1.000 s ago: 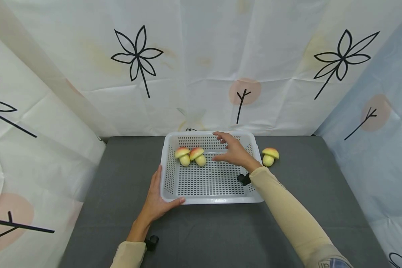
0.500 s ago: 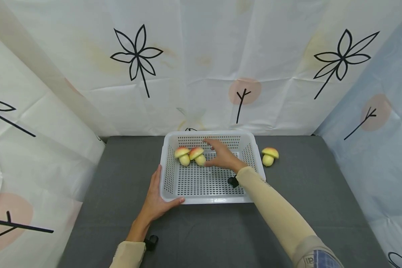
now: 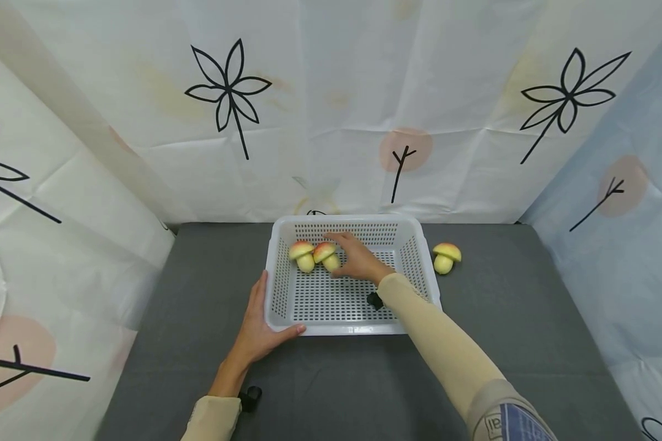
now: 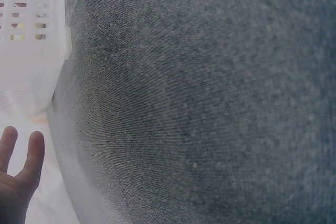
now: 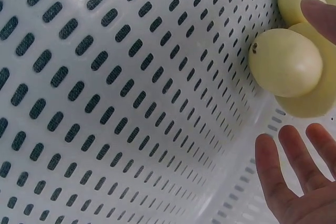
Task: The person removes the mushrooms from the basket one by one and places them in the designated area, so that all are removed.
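A white perforated plastic basket (image 3: 353,329) holds two toy mushrooms with red-yellow caps and pale yellow stems, side by side at the left. My right hand (image 3: 360,260) reaches inside beside the right-hand mushroom (image 3: 325,251), thumb near its stem and fingers near its cap. In the right wrist view the fingers (image 5: 270,166) are spread, with a gap between them and that mushroom (image 5: 286,64). The left-hand mushroom (image 3: 302,254) lies against it. At the basket's front left corner, my left hand (image 3: 256,334) rests with straight fingers along the side and its thumb on the front rim.
A third toy mushroom (image 3: 447,257) lies on the dark grey tabletop (image 3: 507,288), just right of the basket. Pale printed cloth (image 3: 331,122) hangs behind the table and at both sides.
My right hand has moved left inside the basket, from its right part to beside the right-hand mushroom. The left hand and the mushrooms have stayed in place.
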Demonstrator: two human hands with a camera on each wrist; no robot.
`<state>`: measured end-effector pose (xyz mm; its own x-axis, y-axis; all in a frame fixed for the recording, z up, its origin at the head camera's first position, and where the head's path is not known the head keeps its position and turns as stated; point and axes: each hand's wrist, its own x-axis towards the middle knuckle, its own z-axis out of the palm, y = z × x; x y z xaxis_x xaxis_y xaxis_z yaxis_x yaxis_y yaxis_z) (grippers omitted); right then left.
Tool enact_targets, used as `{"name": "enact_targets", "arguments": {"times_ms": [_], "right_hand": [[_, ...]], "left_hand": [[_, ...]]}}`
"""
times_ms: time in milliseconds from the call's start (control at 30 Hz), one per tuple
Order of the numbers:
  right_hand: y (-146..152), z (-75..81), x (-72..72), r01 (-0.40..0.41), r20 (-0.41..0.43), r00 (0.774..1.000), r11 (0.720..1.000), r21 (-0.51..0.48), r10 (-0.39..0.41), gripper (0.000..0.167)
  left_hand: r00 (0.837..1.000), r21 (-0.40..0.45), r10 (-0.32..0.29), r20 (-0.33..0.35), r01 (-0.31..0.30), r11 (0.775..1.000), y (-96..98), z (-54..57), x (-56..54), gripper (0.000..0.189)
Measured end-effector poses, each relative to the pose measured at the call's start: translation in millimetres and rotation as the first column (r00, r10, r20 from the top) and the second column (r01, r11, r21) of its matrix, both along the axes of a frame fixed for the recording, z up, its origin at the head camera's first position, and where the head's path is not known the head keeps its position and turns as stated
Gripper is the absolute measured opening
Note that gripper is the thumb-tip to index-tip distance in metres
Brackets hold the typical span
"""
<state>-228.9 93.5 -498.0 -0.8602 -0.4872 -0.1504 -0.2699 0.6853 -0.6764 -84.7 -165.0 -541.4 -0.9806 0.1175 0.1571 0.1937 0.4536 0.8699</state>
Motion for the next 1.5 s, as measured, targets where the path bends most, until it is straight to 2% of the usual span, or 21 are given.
{"name": "enact_targets", "arguments": {"times_ms": [367,733,933,1200,1500], "right_hand": [[-1.5,-11.1,-1.1,0.002,0.038,0.999,1.000,0.000,-0.002,0.096],[-5.3,-19.4,0.6,0.026,0.006,1.000,0.999,0.040,-0.027,0.095],[-6.9,-20.8,0.2,0.012,-0.014,1.000,0.999,0.041,-0.012,0.094],[-6.2,-18.5,3.1,0.006,-0.024,1.000,0.999,0.051,-0.005,0.091],[-2.1,-4.9,7.0,0.019,-0.025,1.000,1.000,0.000,-0.019,0.094]], "left_hand": [[1.000,0.003,0.002,0.009,-0.002,1.000,0.8,-0.7,-0.3,0.136],[1.000,-0.001,0.003,0.005,-0.003,1.000,0.6,-0.1,0.6,0.136],[1.000,0.002,0.004,0.004,-0.004,1.000,0.5,0.2,1.0,0.135],[1.000,0.006,0.002,0.001,-0.002,1.000,0.8,0.3,0.6,0.136],[1.000,0.004,-0.009,-0.014,0.009,1.000,0.9,2.1,0.5,0.136]]}}
